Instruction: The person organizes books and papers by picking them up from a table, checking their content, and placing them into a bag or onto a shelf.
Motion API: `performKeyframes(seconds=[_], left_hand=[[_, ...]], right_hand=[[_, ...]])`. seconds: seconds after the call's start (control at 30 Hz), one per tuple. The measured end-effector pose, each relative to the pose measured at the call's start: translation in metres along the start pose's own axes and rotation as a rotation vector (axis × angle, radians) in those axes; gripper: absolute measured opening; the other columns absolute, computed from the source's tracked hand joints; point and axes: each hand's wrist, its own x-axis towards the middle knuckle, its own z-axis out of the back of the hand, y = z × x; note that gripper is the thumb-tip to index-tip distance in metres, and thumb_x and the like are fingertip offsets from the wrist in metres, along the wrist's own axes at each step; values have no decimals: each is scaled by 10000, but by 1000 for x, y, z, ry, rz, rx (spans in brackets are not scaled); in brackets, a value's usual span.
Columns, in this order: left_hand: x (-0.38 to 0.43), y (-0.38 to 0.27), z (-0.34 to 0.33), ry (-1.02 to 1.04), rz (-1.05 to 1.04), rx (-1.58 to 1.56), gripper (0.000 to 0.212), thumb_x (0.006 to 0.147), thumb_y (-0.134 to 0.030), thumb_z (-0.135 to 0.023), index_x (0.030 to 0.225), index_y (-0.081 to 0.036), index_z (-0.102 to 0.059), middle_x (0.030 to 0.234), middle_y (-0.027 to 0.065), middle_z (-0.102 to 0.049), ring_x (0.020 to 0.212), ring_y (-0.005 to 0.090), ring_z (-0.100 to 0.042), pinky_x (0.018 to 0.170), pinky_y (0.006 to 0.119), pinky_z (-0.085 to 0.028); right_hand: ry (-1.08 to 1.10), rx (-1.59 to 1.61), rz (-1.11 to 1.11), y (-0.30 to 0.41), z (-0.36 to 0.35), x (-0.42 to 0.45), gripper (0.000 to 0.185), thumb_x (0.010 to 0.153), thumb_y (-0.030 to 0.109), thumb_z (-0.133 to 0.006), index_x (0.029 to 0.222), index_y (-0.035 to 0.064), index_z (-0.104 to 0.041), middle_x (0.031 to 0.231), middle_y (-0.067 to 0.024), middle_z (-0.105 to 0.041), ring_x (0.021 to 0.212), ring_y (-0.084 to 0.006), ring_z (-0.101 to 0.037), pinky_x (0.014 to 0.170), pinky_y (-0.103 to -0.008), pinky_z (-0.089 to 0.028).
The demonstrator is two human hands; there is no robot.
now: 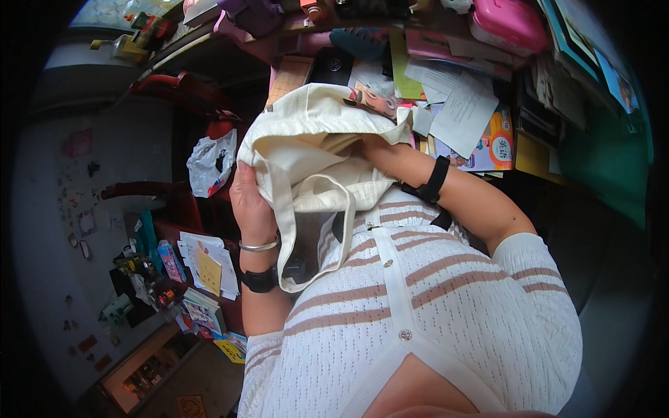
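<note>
A cream canvas tote bag (324,115) is held with its mouth towards me, at the front edge of the cluttered desk. My left hand (253,201) grips the left side of its rim, thumb on the outside. One cloth handle (285,230) hangs in a loop below the mouth, in front of my striped knit top. My right hand (372,149) reaches into the bag from the right; its fingers are hidden, so what they hold is not visible. Beside it inside the bag shows a tan, flat-edged thing (342,141), too covered to name.
Behind the bag lie loose printed papers (465,109), a textbook (499,141) and a black-covered book (332,65). A pink case (509,23) sits on the shelf above. At left are a white plastic bag (211,162), red wooden chair (172,190), more papers (211,261) and stacked books (204,313).
</note>
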Motion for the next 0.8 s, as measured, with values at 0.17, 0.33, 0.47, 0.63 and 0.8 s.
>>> performKeyframes(seconds=[0.17,0.33,0.47,0.63,0.8], left_hand=[[6,7,10,-185,18,5,375,933,-275,-338,1101,20,-497,1009,75,-570,881,125,-549,768,236,-434],[7,19,22,2,140,-365,463,926,-364,-308,1189,0,-424,1103,79,-525,958,169,-529,822,273,-422],[-8,98,86,167,185,34,442,903,-345,-386,1197,-19,-336,1087,73,-477,932,144,-478,837,297,-384],[-26,97,72,-75,269,-10,331,885,-277,-481,721,-3,-573,617,-35,-529,535,25,-437,489,189,-367],[-43,105,133,-555,124,24,357,885,-290,-480,713,4,-590,643,-7,-546,571,44,-455,520,201,-386]], right_hand=[[190,-332,169,39,37,6,290,848,134,-441,1119,93,-536,1118,-95,-535,1012,-227,-507,902,-274,-371],[260,368,-265,60,29,3,259,824,150,-494,1034,21,-575,991,-94,-597,926,-168,-537,832,-250,-397],[351,63,33,82,25,-4,282,720,-10,-485,983,1,-587,992,-127,-587,935,-237,-540,842,-289,-403],[391,147,-92,76,9,-5,272,690,-56,-557,952,10,-588,927,-115,-609,916,-212,-557,817,-287,-420],[277,647,-473,42,-21,1,315,844,159,-494,1125,18,-470,1028,-82,-555,862,-147,-554,763,-274,-457]])
